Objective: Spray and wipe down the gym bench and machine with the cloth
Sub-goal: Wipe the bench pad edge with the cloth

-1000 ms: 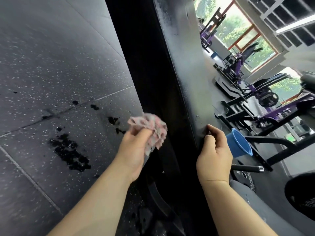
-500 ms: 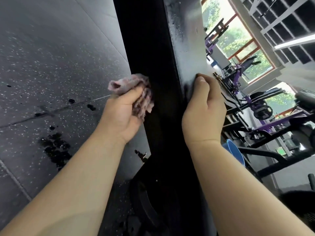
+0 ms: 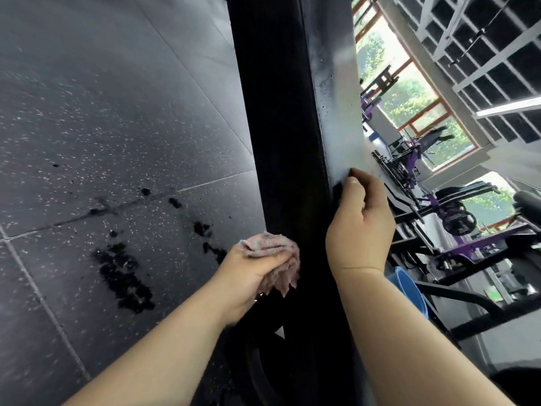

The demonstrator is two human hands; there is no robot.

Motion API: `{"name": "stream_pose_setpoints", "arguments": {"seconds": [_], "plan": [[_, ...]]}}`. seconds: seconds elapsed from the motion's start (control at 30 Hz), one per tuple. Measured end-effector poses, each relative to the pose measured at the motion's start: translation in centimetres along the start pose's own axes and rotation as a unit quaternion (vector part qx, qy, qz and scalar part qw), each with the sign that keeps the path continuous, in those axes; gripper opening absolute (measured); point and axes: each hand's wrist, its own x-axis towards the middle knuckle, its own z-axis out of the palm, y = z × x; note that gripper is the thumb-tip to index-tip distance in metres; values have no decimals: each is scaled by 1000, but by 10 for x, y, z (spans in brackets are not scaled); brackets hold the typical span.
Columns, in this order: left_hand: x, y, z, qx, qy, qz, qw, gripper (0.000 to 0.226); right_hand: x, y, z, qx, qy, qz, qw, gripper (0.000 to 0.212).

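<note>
just two bare forearms [image 3: 164, 353] running up from the bottom edge, left hand [image 3: 251, 276] lower middle, right hand [image 3: 360, 230] centre right, both bare too.

Head camera looks down, tilted, close on the machine post [image 3: 281, 142].

This is a gym. Black rubber floor tiles [image 3: 117, 112] flecked with white cover the ground. A tall black machine post [image 3: 278, 112] stands close in front. Purple-framed weight machines [image 3: 474, 246], one carrying a round weight plate [image 3: 458, 219], line up beside large windows [image 3: 407, 95] under a gridded ceiling [image 3: 497, 54].
</note>
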Motion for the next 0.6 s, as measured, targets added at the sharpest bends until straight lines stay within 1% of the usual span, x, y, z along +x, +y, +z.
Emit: {"name": "stream_pose_setpoints", "arguments": {"seconds": [0.07,0.13,0.2,0.23,0.3,0.37,0.43,0.5,0.53,0.6], "plan": [[14,23,2,-41,1,38,998,21,0,0,-1,3,-7,10,1000,34],[35,56,4,-60,-15,96,993,17,0,0,-2,2,-10,6,1000,30],[53,85,5,-66,-17,135,988,12,0,0,-1,-1,-4,0,1000,33],[60,92,5,-65,-16,142,988,14,0,-2,-1,0,-2,-1,1000,36],[60,87,5,-58,-16,130,990,20,1,-4,-1,-11,-10,-6,1000,37],[49,68,2,-37,-42,112,992,28,0,-16,-2,-23,-25,-12,999,31],[37,50,-2,-26,-75,85,993,38,6,-45,7,-24,-39,-62,997,29],[32,45,-6,-26,-68,61,995,34,23,-82,28,-37,-56,-137,988,38],[31,50,-4,-24,-67,55,996,28,32,-101,39,-49,-61,-161,984,45],[38,70,1,-43,-65,63,995,11,46,-125,56,-77,-71,-180,978,52]]}}
